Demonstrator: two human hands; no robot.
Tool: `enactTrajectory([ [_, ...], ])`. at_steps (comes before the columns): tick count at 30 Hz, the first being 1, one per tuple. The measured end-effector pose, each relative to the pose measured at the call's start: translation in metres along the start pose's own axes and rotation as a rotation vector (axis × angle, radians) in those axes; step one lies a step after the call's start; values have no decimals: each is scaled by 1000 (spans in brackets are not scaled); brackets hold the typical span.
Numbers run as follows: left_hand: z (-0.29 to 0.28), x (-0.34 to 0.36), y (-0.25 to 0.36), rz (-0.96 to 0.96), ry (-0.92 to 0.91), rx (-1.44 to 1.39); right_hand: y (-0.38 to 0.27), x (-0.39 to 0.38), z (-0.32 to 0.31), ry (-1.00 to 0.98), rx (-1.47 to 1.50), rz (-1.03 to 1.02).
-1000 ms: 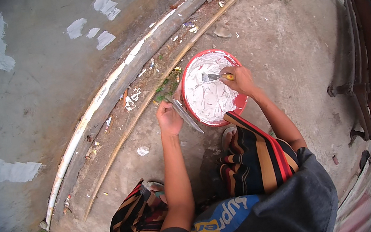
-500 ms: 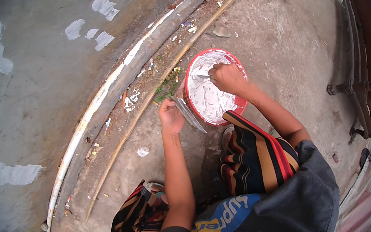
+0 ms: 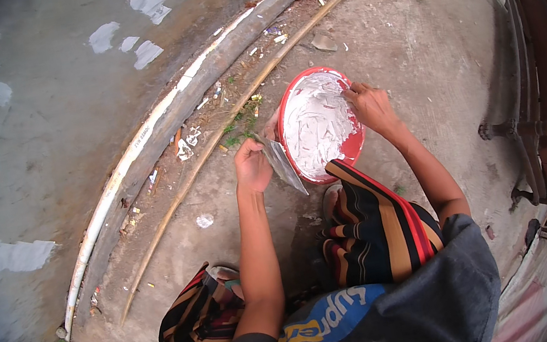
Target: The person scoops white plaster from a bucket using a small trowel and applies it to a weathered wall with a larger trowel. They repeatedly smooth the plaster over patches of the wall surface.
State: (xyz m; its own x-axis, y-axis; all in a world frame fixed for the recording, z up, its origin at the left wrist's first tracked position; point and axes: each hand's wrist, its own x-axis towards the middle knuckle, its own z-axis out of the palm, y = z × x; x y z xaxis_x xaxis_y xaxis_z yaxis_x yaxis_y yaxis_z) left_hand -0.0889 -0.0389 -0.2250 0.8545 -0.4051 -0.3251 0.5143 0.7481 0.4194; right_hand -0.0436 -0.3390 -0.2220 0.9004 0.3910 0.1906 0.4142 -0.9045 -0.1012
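A red bucket (image 3: 287, 146) with thick white putty (image 3: 315, 118) inside stands in front of me, its mouth tipped toward me. My right hand (image 3: 373, 111) is closed at the bucket's right rim. The putty knife it grips is almost wholly hidden by the fingers and the rim. My left hand (image 3: 253, 167) is beside the bucket's left side, pinching a flat grey scraper blade (image 3: 283, 166) by its upper end. That blade slants down alongside the bucket.
To the left rises a grey wall (image 3: 79, 116) with white putty patches (image 3: 149, 6). A long bamboo pole (image 3: 213, 153) lies near its base, among litter and weeds. A dark wooden bench (image 3: 531, 123) stands at the right. My knees, in striped cloth (image 3: 375, 226), are close below the bucket.
My right hand has moved right, from over the putty to the bucket's right rim, and the knife's blade has gone from sight. My left hand has barely moved.
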Motion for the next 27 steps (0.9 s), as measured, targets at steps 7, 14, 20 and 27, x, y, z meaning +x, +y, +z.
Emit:
enactTrajectory([
  [7, -10, 7, 2, 19, 67, 3, -2, -14, -5, -137, 232, 213],
  [14, -23, 16, -7, -1, 122, -24, 28, 9, -13, -117, -29, 183],
  [20, -5, 14, -4, 5, 71, 5, 24, -7, 19, -64, 57, 247],
  [27, 23, 6, 5, -4, -20, -18, 22, -6, 25, -95, 253, 390],
])
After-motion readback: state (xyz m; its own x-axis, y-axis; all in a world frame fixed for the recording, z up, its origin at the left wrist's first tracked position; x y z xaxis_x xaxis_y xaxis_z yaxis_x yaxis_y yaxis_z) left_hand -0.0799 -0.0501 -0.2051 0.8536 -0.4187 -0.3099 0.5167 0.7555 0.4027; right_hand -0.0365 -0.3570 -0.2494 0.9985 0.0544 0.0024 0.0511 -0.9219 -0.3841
